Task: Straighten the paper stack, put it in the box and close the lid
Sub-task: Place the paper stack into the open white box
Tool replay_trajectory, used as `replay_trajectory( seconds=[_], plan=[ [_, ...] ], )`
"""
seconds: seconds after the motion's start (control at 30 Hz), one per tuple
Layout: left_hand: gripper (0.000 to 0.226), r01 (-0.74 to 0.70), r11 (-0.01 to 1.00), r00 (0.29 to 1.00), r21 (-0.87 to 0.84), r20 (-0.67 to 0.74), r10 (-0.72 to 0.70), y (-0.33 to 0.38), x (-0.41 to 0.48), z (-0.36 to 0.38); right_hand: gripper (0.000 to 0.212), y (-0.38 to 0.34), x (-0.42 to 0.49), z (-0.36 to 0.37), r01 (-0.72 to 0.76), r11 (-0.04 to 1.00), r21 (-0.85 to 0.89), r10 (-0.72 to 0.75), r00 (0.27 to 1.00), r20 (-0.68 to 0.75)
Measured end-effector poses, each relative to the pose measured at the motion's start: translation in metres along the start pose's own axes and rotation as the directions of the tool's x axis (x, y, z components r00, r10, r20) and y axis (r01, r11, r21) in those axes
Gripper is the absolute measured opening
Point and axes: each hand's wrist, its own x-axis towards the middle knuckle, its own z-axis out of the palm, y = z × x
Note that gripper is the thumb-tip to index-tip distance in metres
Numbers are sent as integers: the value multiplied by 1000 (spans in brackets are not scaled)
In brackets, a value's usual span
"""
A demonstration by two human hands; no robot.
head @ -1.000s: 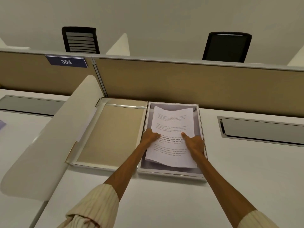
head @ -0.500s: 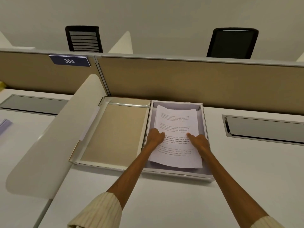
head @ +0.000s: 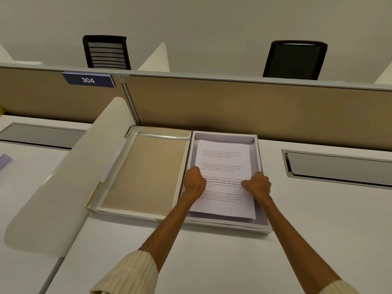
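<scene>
The paper stack (head: 222, 164), white printed sheets, lies flat inside the white box (head: 260, 153) at the back of the desk. The box's lid (head: 146, 172) lies open to the left, its tan inside facing up. My left hand (head: 194, 184) is curled at the stack's left edge, against the box's left wall. At the right edge sits my right hand (head: 257, 184), fingers curled onto the sheets. Both hands hold the stack by its sides at mid-length. The fingertips are hidden.
A white curved divider (head: 63, 177) stands left of the lid. A tan partition (head: 233, 107) with a "304" sign (head: 88, 80) runs right behind the box. A metal cable slot (head: 339, 166) is set in the desk to the right. Two black chairs stand beyond.
The hands slid from the top of the sheets out to the side edges, and the fingers curled in. The stack settled flatter in the box.
</scene>
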Motion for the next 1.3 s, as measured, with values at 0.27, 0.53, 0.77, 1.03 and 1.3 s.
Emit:
replay_trajectory(
  seconds=[0.27, 0.53, 0.77, 1.03, 1.3],
  plan=[
    [23, -34, 996, 999, 77, 20, 33, -4, -2, 2, 33, -2, -3, 1, -3, 1000, 22, 4, 1000, -22],
    [24, -42, 996, 999, 73, 23, 40, -6, -6, 2, 33, -2, -11, 0, 11, 1000, 29, -10, 999, -44],
    [23, -36, 997, 999, 67, 15, 35, -7, -5, 3, 33, -3, -8, -6, 2, 1000, 27, -2, 1000, -11],
    [25, -32, 996, 999, 78, 13, 31, -9, 0, 6, 32, -1, -9, -5, 1, 999, 33, 0, 1000, -18],
    [28, -61, 997, 998, 39, 7, 61, -11, -3, 5, 26, -2, -9, -9, 20, 1000, 15, -19, 999, -26]
  ],
)
